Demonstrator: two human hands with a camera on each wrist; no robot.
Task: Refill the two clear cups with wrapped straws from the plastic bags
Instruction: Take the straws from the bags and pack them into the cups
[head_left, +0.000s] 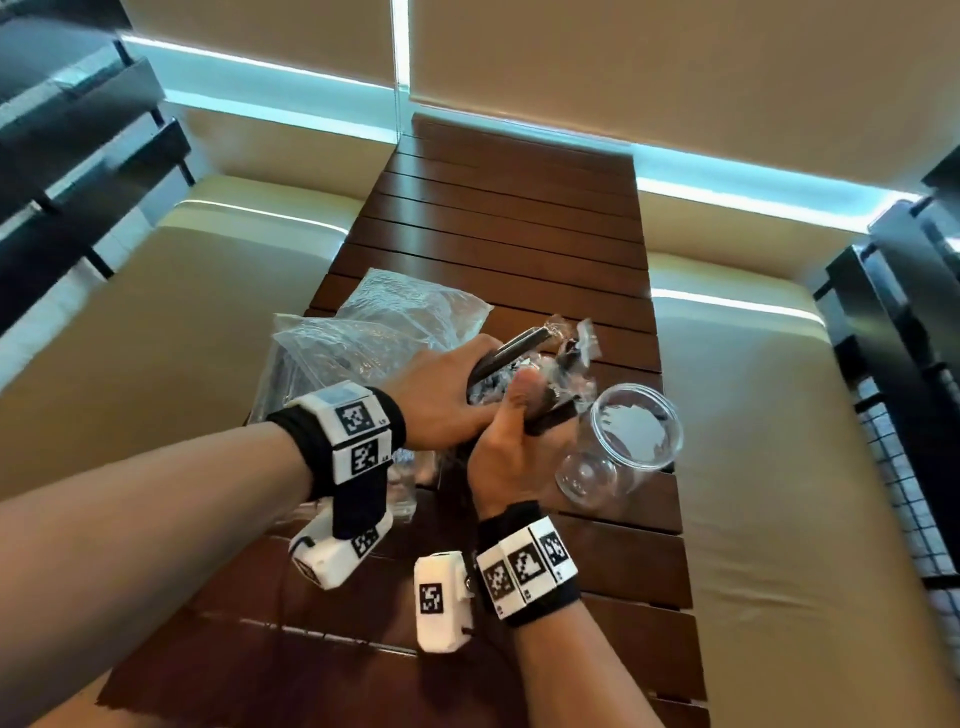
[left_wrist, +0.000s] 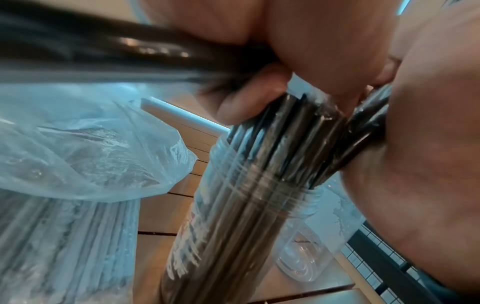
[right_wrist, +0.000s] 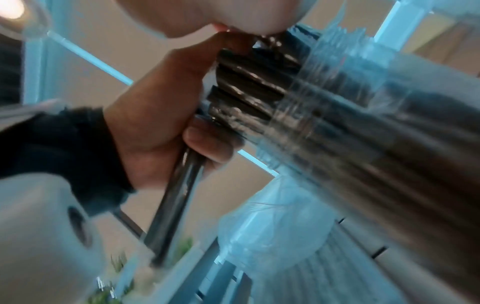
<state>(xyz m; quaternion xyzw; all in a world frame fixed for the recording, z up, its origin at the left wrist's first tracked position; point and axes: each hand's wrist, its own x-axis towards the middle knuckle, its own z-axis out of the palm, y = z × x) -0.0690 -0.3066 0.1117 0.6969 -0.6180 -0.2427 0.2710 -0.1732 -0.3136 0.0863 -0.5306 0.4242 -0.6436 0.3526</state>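
Observation:
In the head view my left hand (head_left: 447, 400) grips a few dark wrapped straws (head_left: 514, 345) that stick out up and to the right. Close beside it, my right hand (head_left: 506, 447) is curled round the tops of a thick bundle of straws (left_wrist: 298, 131). That bundle stands in a clear cup (left_wrist: 233, 205), which my hands hide in the head view. The second clear cup (head_left: 621, 441) stands empty just right of my right hand. The right wrist view shows the left hand (right_wrist: 161, 115) with its straws (right_wrist: 176, 195) beside the filled cup (right_wrist: 363, 123).
Crumpled clear plastic bags (head_left: 374, 332) with more straws lie left of and behind my hands on the slatted wooden table (head_left: 519, 218). Beige cushioned seats (head_left: 779, 415) flank the table. A dark railing with a wire grid (head_left: 904, 467) stands at the right.

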